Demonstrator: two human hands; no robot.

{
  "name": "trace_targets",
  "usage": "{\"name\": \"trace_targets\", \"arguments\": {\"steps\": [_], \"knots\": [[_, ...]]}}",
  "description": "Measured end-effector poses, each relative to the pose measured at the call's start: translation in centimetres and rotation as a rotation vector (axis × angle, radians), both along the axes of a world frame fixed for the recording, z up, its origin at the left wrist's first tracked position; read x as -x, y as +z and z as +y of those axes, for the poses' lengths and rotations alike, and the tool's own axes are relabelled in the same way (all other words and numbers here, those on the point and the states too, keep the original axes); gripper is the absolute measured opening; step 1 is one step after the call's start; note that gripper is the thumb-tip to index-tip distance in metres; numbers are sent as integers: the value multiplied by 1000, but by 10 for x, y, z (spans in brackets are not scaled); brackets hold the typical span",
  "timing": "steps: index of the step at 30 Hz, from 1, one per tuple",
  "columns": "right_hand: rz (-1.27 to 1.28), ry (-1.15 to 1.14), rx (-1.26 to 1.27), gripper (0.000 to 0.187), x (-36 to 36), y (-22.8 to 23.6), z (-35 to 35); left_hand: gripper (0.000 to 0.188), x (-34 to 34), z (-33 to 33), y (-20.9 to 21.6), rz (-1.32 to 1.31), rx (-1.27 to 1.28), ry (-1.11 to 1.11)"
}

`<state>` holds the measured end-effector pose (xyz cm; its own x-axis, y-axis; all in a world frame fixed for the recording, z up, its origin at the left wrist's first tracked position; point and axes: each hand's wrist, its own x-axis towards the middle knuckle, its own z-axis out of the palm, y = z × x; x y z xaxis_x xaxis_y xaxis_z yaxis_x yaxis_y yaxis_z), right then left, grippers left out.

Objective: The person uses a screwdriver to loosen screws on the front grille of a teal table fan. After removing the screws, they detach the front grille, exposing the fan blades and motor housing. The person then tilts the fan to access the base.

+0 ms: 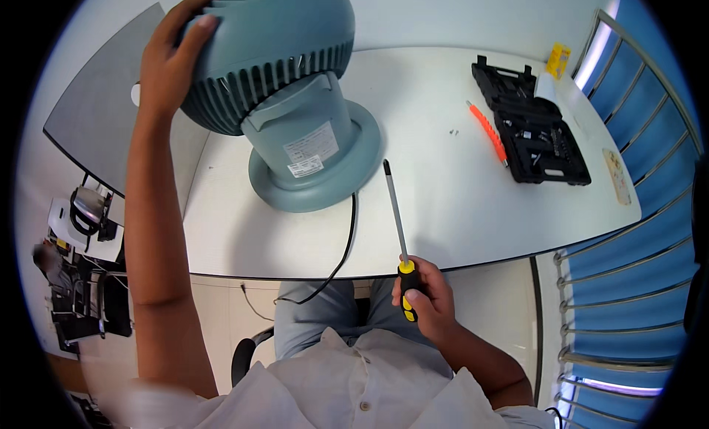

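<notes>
A grey-green desk fan (295, 118) stands on the white table, its rear grille and label facing me and its round head tilted. My left hand (173, 56) grips the left side of the fan's head, thumb on the housing and fingers partly hidden behind it. In my right hand (432, 300), at the table's front edge, is a screwdriver (399, 229) with a black and yellow handle. Its long shaft points up and away, the dark tip just right of the fan's base and apart from it. A black power cord (347, 244) runs from the base over the front edge.
An open black tool case (543, 152) lies on the table (436, 200) at the right, beside an orange flexible shaft (487, 133). Small screws (454, 132) lie left of it. A yellow box (558, 60) stands far right. Metal railings (628, 303) border the right side.
</notes>
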<state>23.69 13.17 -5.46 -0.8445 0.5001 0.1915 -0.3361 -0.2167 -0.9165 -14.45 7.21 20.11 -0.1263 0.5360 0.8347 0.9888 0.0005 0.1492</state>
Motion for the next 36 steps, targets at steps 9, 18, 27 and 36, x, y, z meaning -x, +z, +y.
{"name": "trace_targets", "arguments": {"steps": [9,18,27,36], "knots": [[6,-15,-10,45,-2,2,4,49,20,-9,-16,-120,-79,-81],[-78,-39,-138,44,-3,0,1,58,31,-9,-38,-147,-169,-292],[-59,-43,-183,44,-2,0,2,65,42,-11,-71,-355,-334,-358],[-73,-37,-184,43,-3,1,2,70,41,-13,-93,-666,-444,-361]]}}
